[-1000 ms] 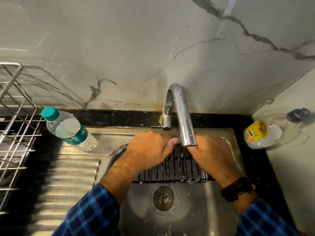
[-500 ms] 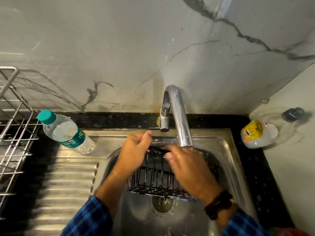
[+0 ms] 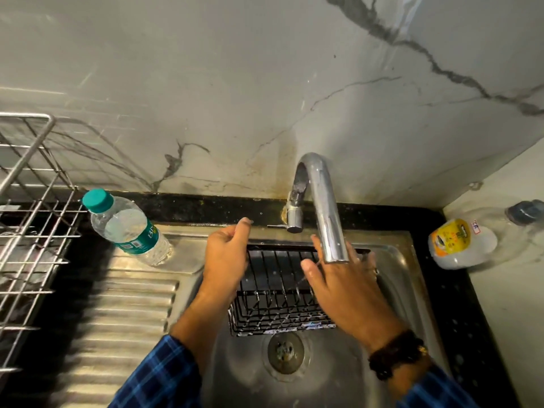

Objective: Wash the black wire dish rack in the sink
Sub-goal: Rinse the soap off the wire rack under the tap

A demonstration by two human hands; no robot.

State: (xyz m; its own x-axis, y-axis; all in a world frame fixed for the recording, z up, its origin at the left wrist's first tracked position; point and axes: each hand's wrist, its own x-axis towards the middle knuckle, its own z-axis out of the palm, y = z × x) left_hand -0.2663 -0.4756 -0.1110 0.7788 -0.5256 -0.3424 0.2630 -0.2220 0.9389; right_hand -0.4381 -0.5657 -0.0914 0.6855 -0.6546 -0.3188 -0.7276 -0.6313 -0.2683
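Observation:
The black wire dish rack (image 3: 273,290) stands tilted in the steel sink (image 3: 394,290), its open side facing me, above the drain (image 3: 285,352). My left hand (image 3: 226,260) grips the rack's upper left edge. My right hand (image 3: 338,287) lies flat with spread fingers against the rack's right side, under the chrome tap spout (image 3: 326,213). Thin streaks of water show near my right fingers.
A water bottle with a teal cap (image 3: 129,228) stands on the ribbed drainboard (image 3: 117,325). A steel wire rack (image 3: 26,231) sits at the far left. On the right counter lies a clear plastic bottle with a yellow label (image 3: 459,242).
The rack has been turned up from lying low to standing tilted. My left hand shifted to its upper left edge and my right hand opened flat against its right side.

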